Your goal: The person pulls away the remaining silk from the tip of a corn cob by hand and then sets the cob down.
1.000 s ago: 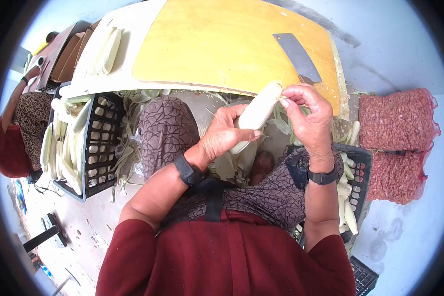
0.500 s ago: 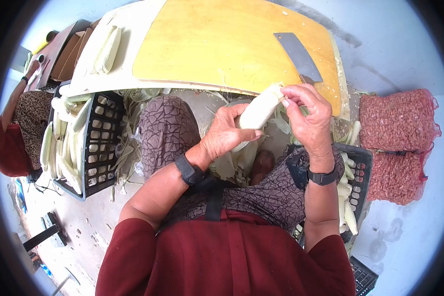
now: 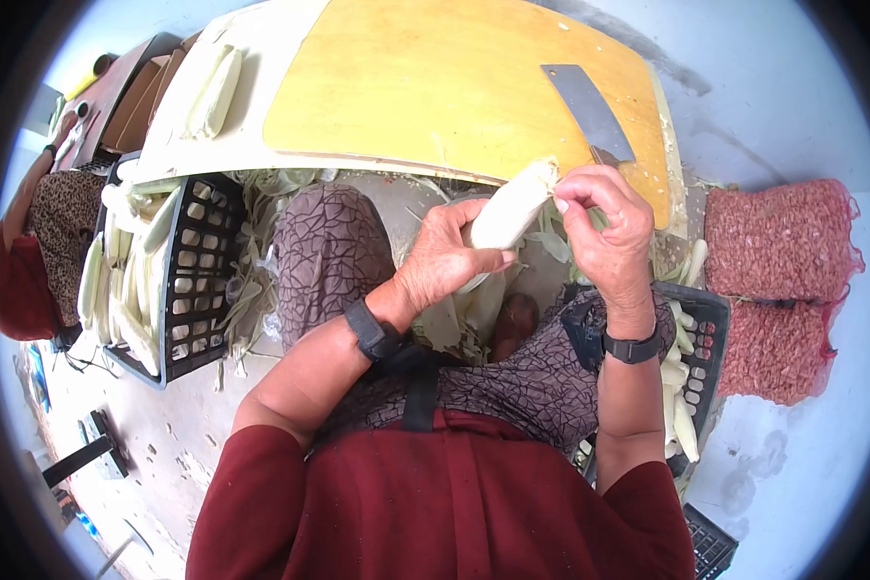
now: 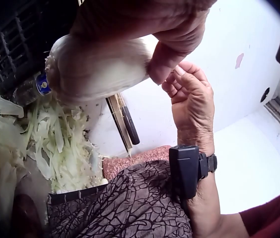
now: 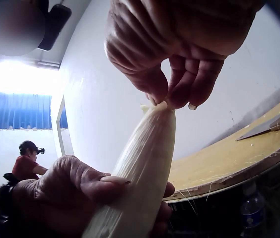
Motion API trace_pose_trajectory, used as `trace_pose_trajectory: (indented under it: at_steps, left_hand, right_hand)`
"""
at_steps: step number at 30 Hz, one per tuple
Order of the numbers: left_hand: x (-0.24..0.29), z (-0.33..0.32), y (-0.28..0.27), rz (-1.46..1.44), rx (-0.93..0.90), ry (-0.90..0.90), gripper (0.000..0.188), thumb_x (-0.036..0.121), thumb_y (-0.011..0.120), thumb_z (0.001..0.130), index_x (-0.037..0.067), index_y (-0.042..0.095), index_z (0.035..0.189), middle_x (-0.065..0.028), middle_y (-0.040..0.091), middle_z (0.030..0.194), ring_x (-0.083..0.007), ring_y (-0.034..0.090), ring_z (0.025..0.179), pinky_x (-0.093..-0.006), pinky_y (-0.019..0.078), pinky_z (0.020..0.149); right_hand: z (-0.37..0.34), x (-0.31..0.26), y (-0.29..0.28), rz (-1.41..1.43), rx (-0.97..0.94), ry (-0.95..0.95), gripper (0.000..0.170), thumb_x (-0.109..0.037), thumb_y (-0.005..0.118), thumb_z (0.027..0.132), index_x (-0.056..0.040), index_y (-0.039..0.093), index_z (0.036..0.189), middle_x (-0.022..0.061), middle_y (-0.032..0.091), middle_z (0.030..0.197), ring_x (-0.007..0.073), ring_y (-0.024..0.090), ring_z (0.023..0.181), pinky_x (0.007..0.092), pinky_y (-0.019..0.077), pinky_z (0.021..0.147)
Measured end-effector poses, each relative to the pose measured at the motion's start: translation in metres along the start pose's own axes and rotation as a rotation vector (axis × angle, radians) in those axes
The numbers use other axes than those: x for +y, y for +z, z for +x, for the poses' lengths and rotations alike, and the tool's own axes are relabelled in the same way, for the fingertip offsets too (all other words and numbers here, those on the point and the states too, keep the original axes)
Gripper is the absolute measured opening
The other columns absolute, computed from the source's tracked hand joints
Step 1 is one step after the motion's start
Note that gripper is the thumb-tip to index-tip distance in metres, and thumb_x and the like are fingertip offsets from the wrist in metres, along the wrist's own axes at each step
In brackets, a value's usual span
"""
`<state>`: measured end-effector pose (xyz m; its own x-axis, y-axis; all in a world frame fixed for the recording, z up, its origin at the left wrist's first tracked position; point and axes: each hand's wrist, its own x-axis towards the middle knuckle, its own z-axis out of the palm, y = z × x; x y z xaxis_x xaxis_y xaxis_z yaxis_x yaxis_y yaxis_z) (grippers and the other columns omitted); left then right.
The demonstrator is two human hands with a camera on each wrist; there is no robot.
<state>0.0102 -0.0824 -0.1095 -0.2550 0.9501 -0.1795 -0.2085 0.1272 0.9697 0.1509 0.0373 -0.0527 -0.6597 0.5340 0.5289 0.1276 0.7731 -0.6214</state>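
A pale, husk-covered ear of corn (image 3: pixel 512 209) is held at a slant above the lap, its upper tip near the board's front edge. The left hand (image 3: pixel 442 253) grips its lower body, thumb along the near side. At the upper tip, the right hand (image 3: pixel 604 224) pinches with thumb and index finger. In the right wrist view the fingertips of the right hand (image 5: pixel 179 54) pinch the narrow end of the ear (image 5: pixel 142 153), while the left hand (image 5: pixel 80 188) wraps it from below. The left wrist view shows the ear (image 4: pixel 100 69) close up beneath the left hand.
A cleaver (image 3: pixel 590 111) lies on the yellow board (image 3: pixel 406 87), with two ears (image 3: pixel 215 95) at the table's left. Crates of corn stand left (image 3: pixel 203 280) and right (image 3: pixel 708 333). Red mesh sacks (image 3: pixel 778 242) lie far right. Loose husks cover the floor under the table; another person sits far left.
Both hands stay almost in place on the ear. The right fingers have shifted slightly at its tip, and the head view has moved a little.
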Motion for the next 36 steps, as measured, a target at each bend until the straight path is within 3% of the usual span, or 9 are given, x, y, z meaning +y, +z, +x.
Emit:
trace_pose_trajectory:
  at_steps: [9, 11, 18, 20, 26, 29, 36]
  left_hand:
    - [0.0016, -0.0008, 0.0005, 0.017, 0.018, 0.002, 0.046, 0.002, 0.074, 0.068, -0.004, 0.061, 0.112, -0.0078, 0.067, 0.097, -0.0125, 0.061, 0.090, -0.0283, 0.0504, 0.082]
    - [0.0010, -0.0008, 0.0007, 0.026, 0.020, 0.003, 0.047, 0.002, 0.074, 0.068, -0.004, 0.061, 0.112, -0.0079, 0.067, 0.098, -0.0126, 0.061, 0.090, -0.0284, 0.0504, 0.082]
    - [0.0003, -0.0007, 0.0021, 0.046, 0.035, 0.004, 0.049, 0.002, 0.074, 0.068, -0.004, 0.060, 0.114, -0.0083, 0.067, 0.098, -0.0128, 0.061, 0.091, -0.0282, 0.0504, 0.082]
    - [-0.0018, -0.0003, 0.0023, 0.035, 0.032, 0.009, 0.049, 0.002, 0.074, 0.068, -0.004, 0.060, 0.114, -0.0083, 0.066, 0.098, -0.0129, 0.061, 0.091, -0.0282, 0.0504, 0.082]
    - [-0.0007, -0.0004, 0.0020, 0.037, 0.029, 0.008, 0.049, 0.002, 0.074, 0.067, -0.003, 0.061, 0.114, -0.0082, 0.066, 0.098, -0.0130, 0.061, 0.091, -0.0283, 0.0503, 0.082]
    - [0.0006, -0.0005, 0.0015, 0.063, 0.027, 0.012, 0.049, 0.002, 0.075, 0.067, -0.003, 0.061, 0.113, -0.0085, 0.067, 0.098, -0.0133, 0.061, 0.091, -0.0288, 0.0500, 0.083]
    - [-0.0021, 0.0008, 0.0007, 0.095, 0.029, 0.029, 0.049, 0.004, 0.076, 0.065, -0.003, 0.062, 0.112, -0.0097, 0.067, 0.097, -0.0143, 0.061, 0.091, -0.0295, 0.0496, 0.084]
  right_hand:
    - [0.0015, -0.0026, -0.0010, 0.085, -0.005, 0.042, 0.007, 0.008, 0.063, 0.075, 0.0031, 0.063, 0.080, 0.0099, 0.063, 0.081, 0.0156, 0.063, 0.070, 0.0253, 0.0517, 0.063]
    - [0.0006, -0.0042, -0.0005, 0.097, -0.028, 0.099, 0.004, 0.007, 0.062, 0.079, 0.0039, 0.062, 0.082, 0.0089, 0.063, 0.085, 0.0117, 0.059, 0.075, 0.0235, 0.0479, 0.067]
    - [-0.0021, -0.0034, 0.0039, 0.102, -0.008, 0.190, 0.006, 0.006, 0.065, 0.079, 0.0027, 0.061, 0.082, 0.0047, 0.061, 0.083, 0.0072, 0.056, 0.072, 0.0215, 0.0467, 0.066]
    - [-0.0025, -0.0051, 0.0054, 0.165, 0.001, 0.383, 0.009, 0.006, 0.065, 0.079, 0.0021, 0.060, 0.086, 0.0030, 0.061, 0.084, 0.0059, 0.056, 0.073, 0.0198, 0.0466, 0.067]
    - [-0.0024, -0.0058, 0.0075, 0.206, 0.041, 0.353, 0.026, 0.005, 0.065, 0.079, 0.0025, 0.064, 0.105, 0.0020, 0.060, 0.086, 0.0058, 0.055, 0.073, 0.0195, 0.0471, 0.070]
    - [-0.0025, -0.0028, 0.0065, 0.159, 0.028, 0.293, 0.031, 0.005, 0.067, 0.076, -0.0001, 0.066, 0.106, 0.0059, 0.063, 0.082, 0.0078, 0.056, 0.066, 0.0218, 0.0492, 0.063]
    - [-0.0022, -0.0048, 0.0061, 0.149, 0.038, 0.273, 0.025, 0.006, 0.068, 0.076, 0.0004, 0.069, 0.100, 0.0067, 0.064, 0.086, 0.0093, 0.059, 0.067, 0.0220, 0.0495, 0.062]
